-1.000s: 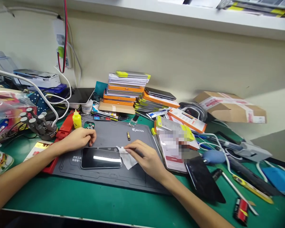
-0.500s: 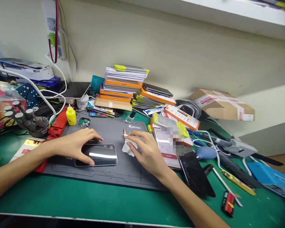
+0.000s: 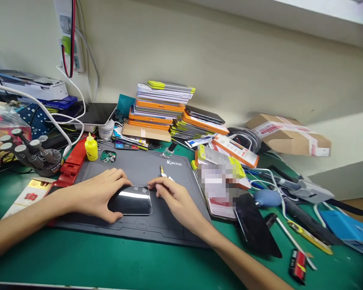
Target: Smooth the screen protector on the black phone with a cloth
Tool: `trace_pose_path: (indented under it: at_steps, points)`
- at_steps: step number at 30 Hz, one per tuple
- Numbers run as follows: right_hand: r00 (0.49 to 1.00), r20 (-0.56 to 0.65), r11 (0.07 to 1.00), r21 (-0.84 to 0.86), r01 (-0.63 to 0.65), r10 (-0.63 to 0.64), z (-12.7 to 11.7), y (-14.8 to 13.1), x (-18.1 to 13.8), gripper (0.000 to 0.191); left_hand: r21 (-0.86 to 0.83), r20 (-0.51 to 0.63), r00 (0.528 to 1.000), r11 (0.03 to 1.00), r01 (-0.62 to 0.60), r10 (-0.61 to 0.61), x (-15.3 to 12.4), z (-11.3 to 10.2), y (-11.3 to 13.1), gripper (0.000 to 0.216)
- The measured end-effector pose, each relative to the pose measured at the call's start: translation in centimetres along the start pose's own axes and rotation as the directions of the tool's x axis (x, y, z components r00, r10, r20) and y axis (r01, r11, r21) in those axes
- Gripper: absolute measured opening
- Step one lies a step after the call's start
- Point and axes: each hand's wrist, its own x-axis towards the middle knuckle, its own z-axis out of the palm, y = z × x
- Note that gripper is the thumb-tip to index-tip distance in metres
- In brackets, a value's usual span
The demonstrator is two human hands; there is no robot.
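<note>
A dark smartphone (image 3: 133, 202) with a glossy black screen lies on the grey work mat (image 3: 181, 225). My left hand (image 3: 103, 193) spans its left end, thumb at the near edge and fingers at the far edge, closed on it. At the phone's far right corner is my right hand (image 3: 172, 195), its fingers bent together; whether anything sits between the fingertips is hidden. Just beyond that hand lie a small brass-tipped tool (image 3: 162, 170) and a bit of white tissue (image 3: 170, 177), mostly covered by the hand.
Behind the mat rise stacked phone-part boxes (image 3: 160, 108). A yellow bottle (image 3: 91, 148), a small glass bottle (image 3: 168, 151) and a screwdriver stand (image 3: 45, 163) are at the back and left. Other phones (image 3: 254, 225), cables and a red-black battery (image 3: 298, 266) crowd the right.
My right hand has moved left from the tissue to the phone's corner. My left hand has closed around the phone's left end. The view has shifted slightly.
</note>
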Motion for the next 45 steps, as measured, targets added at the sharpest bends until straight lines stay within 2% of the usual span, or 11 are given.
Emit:
trace_pose_path:
  at_steps: [4, 7, 13, 20, 27, 32, 39, 45]
  points:
    - [0.997, -0.006, 0.987, 0.144, -0.074, 0.075, 0.3, -0.5, -1.1, 0.025, -0.034, -0.024, 0.998, 0.998, 0.054, -0.055, -0.1, -0.1, 0.1, 0.068]
    - [0.993, -0.024, 0.965, 0.24, -0.109, 0.118, 0.6, -0.8, -1.3, 0.027, 0.035, -0.044, 0.998, 0.998, 0.054, -0.053, 0.0, -0.2, 0.3, 0.071]
    - [0.984, -0.068, 0.918, 0.375, -0.129, 0.165, 0.8, -0.5, -0.8, 0.031, 0.372, -0.126, 0.98, 0.923, -0.099, 0.156, 0.0, 0.0, 0.6, 0.076]
    - [0.975, -0.16, 0.912, 0.404, -0.079, 0.155, 1.0, -0.9, -0.9, 0.029, 0.525, -0.177, 0.942, 0.837, -0.154, 0.285, 0.2, -0.1, 0.9, 0.072]
    - [0.959, -0.244, 0.93, 0.365, -0.046, 0.143, 0.8, -1.1, -1.0, 0.024, 0.529, -0.197, 0.944, 0.84, -0.124, 0.264, 0.2, 0.0, 0.9, 0.066]
    - [0.958, -0.257, 0.926, 0.377, -0.021, 0.127, 0.5, -1.0, -1.1, 0.022, 0.507, -0.188, 0.946, 0.851, -0.138, 0.265, 0.1, -0.2, 0.7, 0.062]
    - [0.964, -0.241, 0.907, 0.421, -0.004, 0.116, 0.5, -1.1, -1.2, 0.024, 0.441, -0.163, 0.969, 0.893, -0.095, 0.183, 0.0, -0.2, 0.8, 0.061]
    - [0.963, -0.247, 0.906, 0.423, 0.008, 0.107, 0.7, -1.4, -1.7, 0.021, 0.478, -0.18, 0.956, 0.87, -0.121, 0.232, -0.2, -0.1, 1.2, 0.054]
